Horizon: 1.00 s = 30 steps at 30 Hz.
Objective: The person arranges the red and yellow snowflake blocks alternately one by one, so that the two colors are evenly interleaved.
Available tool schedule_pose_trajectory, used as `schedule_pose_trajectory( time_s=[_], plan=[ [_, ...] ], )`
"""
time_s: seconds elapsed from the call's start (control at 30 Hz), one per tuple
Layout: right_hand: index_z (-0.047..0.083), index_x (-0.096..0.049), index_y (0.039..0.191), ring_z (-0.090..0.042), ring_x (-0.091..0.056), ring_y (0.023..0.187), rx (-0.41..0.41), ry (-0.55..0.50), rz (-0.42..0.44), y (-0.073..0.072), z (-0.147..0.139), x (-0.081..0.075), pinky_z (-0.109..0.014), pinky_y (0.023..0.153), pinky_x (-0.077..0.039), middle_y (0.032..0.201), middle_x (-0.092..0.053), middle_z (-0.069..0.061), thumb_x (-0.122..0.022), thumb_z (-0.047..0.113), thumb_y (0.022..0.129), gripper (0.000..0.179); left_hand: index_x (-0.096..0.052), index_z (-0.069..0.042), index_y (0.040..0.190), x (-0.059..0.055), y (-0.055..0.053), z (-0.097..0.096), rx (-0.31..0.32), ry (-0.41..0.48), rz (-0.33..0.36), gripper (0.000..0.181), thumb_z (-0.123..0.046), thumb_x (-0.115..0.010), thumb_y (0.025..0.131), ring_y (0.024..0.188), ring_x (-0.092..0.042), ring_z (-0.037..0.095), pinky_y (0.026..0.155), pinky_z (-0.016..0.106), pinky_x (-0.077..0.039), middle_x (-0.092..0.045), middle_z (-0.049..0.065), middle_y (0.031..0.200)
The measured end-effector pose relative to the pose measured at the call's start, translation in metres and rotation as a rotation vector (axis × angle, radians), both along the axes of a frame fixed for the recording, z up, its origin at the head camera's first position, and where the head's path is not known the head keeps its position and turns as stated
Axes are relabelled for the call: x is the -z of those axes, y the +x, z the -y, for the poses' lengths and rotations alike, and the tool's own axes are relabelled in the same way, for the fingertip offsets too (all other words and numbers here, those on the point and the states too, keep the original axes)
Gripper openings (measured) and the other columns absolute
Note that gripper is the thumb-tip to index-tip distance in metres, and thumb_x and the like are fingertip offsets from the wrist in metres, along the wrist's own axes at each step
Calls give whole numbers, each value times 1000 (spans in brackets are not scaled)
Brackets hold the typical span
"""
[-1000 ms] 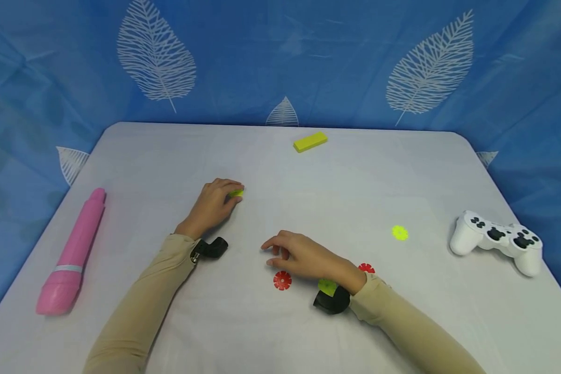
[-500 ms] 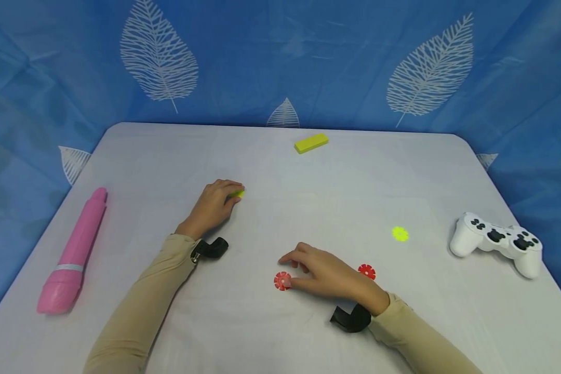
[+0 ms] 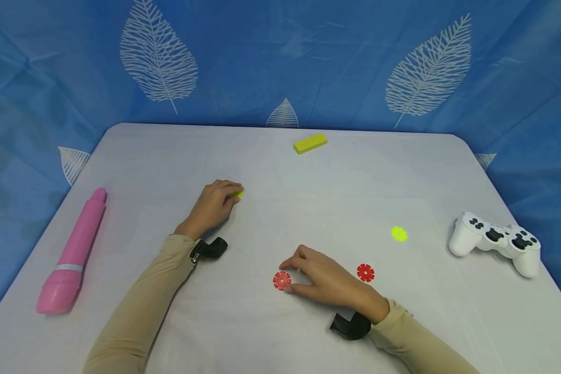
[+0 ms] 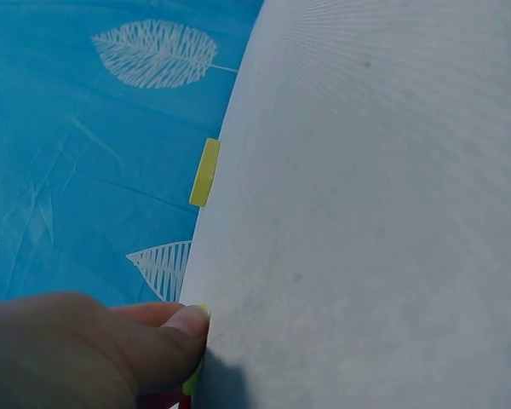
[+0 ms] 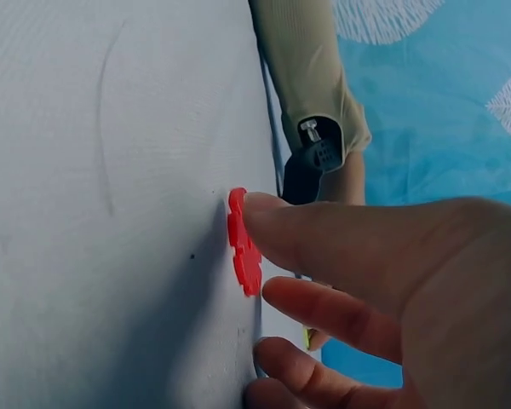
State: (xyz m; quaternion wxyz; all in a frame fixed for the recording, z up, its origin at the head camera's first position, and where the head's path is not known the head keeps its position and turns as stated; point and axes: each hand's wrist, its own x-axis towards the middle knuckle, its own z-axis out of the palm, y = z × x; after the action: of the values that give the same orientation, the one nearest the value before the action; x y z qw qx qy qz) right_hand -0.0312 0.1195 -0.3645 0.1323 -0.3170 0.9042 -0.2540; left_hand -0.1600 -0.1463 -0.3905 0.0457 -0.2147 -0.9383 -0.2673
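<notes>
In the head view, my left hand pinches a small yellow-green piece between thumb and fingers, mostly hidden by them. A bit of red shows below that piece in the left wrist view, its shape unclear. My right hand is spread around a red notched plastic disc lying on the table. The right wrist view has the thumb touching one end of this disc, while the index fingertip is close to the other end. A second red notched disc lies just beyond the right wrist.
A yellow-green notched disc lies on the right, short of a white game controller. At the far edge sits a yellow block. A long pink plastic object lies along the left side. Blue leaf-printed cloth surrounds the white table.
My right hand has shifted right and nearer, and its thumb and index finger now flank the red disc. A yellow-green disc by the right wrist has gone out of sight. The left hand stays put.
</notes>
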Motion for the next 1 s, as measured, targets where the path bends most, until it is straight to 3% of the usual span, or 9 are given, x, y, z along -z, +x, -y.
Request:
schedule_pose_trajectory(
  time_s=[0.33,0.7,1.0],
  plan=[
    [18,-63,111,-4,-48,81,-18,6,-33,0,2,0,-18,73,-42,92,-51,9,-68,32,79,35,-62,-2,114,-1,-1,0,-6,34,33,29,-9,-59,87,114,-51,31,99,50,-34,-60,14,119],
    [19,-64,106,-2,-46,77,8,4,-88,3,8,4,-17,69,-41,88,-51,9,-70,31,77,32,-61,-1,114,0,-1,1,2,28,21,29,-9,-59,87,113,-52,31,98,47,-37,-60,14,119],
    [18,-65,103,-3,-44,75,28,5,-80,5,11,4,-17,68,-41,87,-51,9,-71,27,77,29,-63,-1,112,-1,-1,0,3,29,4,28,-8,-60,86,112,-53,31,98,46,-38,-61,14,118]
  ],
)
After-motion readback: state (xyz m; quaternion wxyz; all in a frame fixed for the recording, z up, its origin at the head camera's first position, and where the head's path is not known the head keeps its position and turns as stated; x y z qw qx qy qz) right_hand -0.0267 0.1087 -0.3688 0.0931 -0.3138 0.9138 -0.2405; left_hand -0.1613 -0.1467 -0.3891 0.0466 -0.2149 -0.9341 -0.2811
